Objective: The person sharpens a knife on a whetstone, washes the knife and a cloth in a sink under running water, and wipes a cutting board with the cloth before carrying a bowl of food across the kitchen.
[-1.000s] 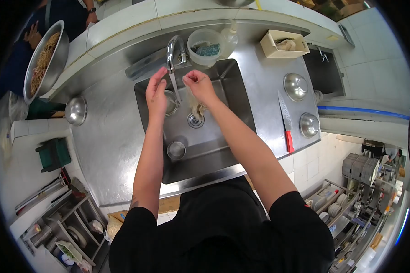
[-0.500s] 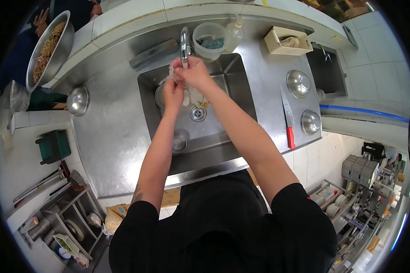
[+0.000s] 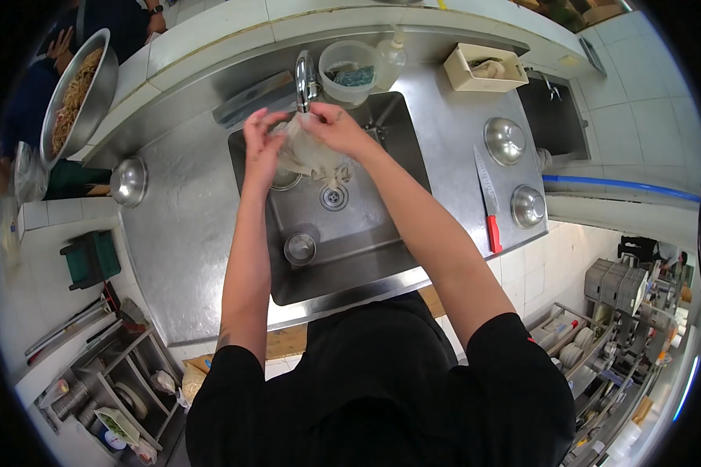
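A thin whitish cloth-like piece [image 3: 310, 150] hangs spread out under the chrome faucet [image 3: 302, 82], over the steel sink [image 3: 343, 261]. My right hand [image 3: 334, 129] pinches its upper edge just below the spout. At its left side is my left hand [image 3: 263, 145], with fingers curled and apart; whether they grip the edge is hard to make out. Behind the piece, a round metal strainer or bowl [image 3: 287, 180] shows in part. The drain [image 3: 334, 197] lies below, and a small round cup [image 3: 300, 248] sits nearer me in the sink.
A plastic tub [image 3: 350, 71] and a pump bottle [image 3: 392, 56] stand behind the sink. To the right are a cream bin [image 3: 484, 71], a red-handled knife [image 3: 487, 201] and two metal bowls [image 3: 505, 141]. Another person [image 3: 132, 31] is at the upper left, beside a large bowl [image 3: 101, 109].
My hands, close together half a second ago, have moved apart under the faucet. The whitish piece, bunched before, is now spread wider between them.
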Tool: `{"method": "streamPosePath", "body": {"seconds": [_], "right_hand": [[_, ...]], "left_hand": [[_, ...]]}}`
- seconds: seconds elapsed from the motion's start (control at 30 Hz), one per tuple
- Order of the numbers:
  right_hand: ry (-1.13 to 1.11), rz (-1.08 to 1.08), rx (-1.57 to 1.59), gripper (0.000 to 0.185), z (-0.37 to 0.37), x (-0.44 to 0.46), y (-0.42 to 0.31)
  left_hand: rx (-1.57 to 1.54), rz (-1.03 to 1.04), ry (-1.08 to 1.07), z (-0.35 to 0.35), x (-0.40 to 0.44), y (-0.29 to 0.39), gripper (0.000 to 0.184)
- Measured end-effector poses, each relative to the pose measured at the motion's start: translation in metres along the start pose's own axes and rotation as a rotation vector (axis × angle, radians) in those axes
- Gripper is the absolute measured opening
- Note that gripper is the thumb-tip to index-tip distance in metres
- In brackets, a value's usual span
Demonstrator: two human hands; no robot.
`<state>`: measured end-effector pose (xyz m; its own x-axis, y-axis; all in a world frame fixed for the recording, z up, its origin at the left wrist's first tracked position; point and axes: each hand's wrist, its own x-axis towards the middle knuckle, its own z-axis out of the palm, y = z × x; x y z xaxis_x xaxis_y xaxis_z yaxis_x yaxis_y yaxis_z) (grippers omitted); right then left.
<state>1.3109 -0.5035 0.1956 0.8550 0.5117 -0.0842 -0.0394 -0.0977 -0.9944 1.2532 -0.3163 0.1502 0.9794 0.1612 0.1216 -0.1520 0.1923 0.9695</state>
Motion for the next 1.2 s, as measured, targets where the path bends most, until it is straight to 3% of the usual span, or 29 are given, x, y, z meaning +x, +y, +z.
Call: {"method": "streamPosePath", "body": {"seconds": [0.03,0.1,0.13,0.2,0.23,0.27,0.3,0.37,0.43,0.5,0.53,0.57,0.6,0.63,0.7,0.77,0.8,0.87,0.9,0.97,1.03,1.1,1.13,1.17,1.2], "right_hand": [[0.038,0.001,0.031,0.025,0.012,0.002,-0.010],[0.059,-0.016,0.158,0.027,0.027,0.015,0.010],[0.100,0.011,0.044,0.027,0.028,0.019,0.014],[0.138,0.034,-0.069,0.030,0.025,0.022,0.024],[-0.007,0.041,-0.143,0.032,0.017,0.020,0.032],[-0.152,0.046,-0.218,0.035,0.008,0.017,0.040],[-0.155,0.044,-0.218,0.035,-0.002,0.013,0.051],[-0.252,0.119,-0.193,0.036,-0.017,0.006,0.068],[-0.189,0.102,-0.115,0.036,-0.009,0.007,0.047],[-0.118,0.095,-0.038,0.036,-0.001,0.010,0.040],[0.004,0.065,-0.292,0.037,0.010,0.020,0.042],[0.130,0.034,-0.547,0.037,0.014,0.025,0.043],[0.134,0.035,-0.549,0.037,0.012,0.022,0.040],[0.124,-0.053,-0.453,0.038,0.010,0.017,0.036],[0.114,-0.137,-0.358,0.039,-0.001,0.010,0.034],[-0.255,0.215,-0.314,0.033,-0.023,0.007,0.037],[-0.255,0.217,-0.314,0.033,-0.024,0.006,0.045],[-0.028,0.022,0.109,0.024,-0.027,0.006,0.064],[-0.023,0.023,0.110,0.024,-0.023,0.004,0.056],[0.247,0.170,0.616,0.015,0.002,0.007,0.028],[0.298,0.060,0.628,0.018,0.026,0.016,0.024],[0.275,0.007,0.256,0.021,0.041,0.021,0.014],[0.345,-0.071,0.153,0.025,0.047,0.023,0.011],[0.345,-0.070,0.152,0.025,0.040,0.018,0.008],[0.255,0.011,-0.097,0.025,0.029,0.008,-0.013]], "left_hand": [[0.001,-0.002,0.002,0.007,-0.001,0.006,0.048],[0.354,0.082,-0.154,0.022,-0.001,0.022,0.047],[0.614,0.009,-0.165,0.017,0.002,0.032,0.035],[0.670,-0.037,-0.126,-0.008,0.011,0.026,0.029],[0.725,-0.083,-0.090,-0.019,0.016,0.020,0.024],[0.437,0.038,-0.008,-0.025,0.016,0.012,0.023],[0.439,0.040,-0.006,-0.027,0.016,0.014,0.023],[-0.070,-0.025,0.211,-0.027,0.012,0.020,0.023],[-0.094,-0.038,0.239,-0.009,0.007,0.006,0.025],[0.426,0.204,0.126,0.020,-0.004,0.003,0.025],[0.425,0.204,0.124,0.014,-0.002,0.001,0.025],[0.595,0.016,-0.091,0.003,0.001,0.001,0.025],[0.758,-0.175,-0.308,-0.001,0.004,0.006,0.025],[0.756,-0.173,-0.313,-0.003,0.004,0.008,0.025],[0.309,-0.239,-0.080,-0.006,0.000,0.014,0.024],[0.208,-0.203,-0.033,-0.008,-0.004,0.014,0.020],[-0.007,-0.208,0.077,-0.007,-0.005,0.015,0.018],[-0.336,-0.277,0.181,-0.001,-0.007,0.025,0.017],[-0.336,-0.280,0.177,0.001,-0.008,0.019,0.017],[-0.105,-0.234,0.087,0.007,-0.008,0.002,0.019],[0.018,-0.200,0.048,0.015,-0.006,0.000,0.018],[0.240,-0.086,-0.076,0.018,0.001,0.004,0.016],[0.377,-0.149,-0.059,0.016,0.004,0.012,0.017],[0.376,-0.149,-0.059,0.015,0.005,0.016,0.017],[0.220,-0.113,-0.017,0.013,0.008,0.019,0.018]]}}
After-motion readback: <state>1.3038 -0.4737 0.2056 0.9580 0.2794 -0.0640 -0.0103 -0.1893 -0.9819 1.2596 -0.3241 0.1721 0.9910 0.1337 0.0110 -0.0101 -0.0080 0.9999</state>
